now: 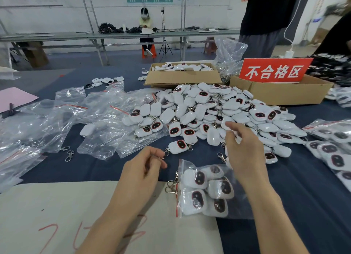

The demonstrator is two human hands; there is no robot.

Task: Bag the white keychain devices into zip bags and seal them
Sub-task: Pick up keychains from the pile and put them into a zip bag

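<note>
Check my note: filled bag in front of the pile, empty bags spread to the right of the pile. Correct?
No. The head view shows the empty bags spread to the left of the pile, not the right. The filled bag does lie in front of the pile.

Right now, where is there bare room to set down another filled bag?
Free: the pale sheet left of the front bag, and blue cloth right of it. Crowded: device pile ahead, empty bags far left.
</note>
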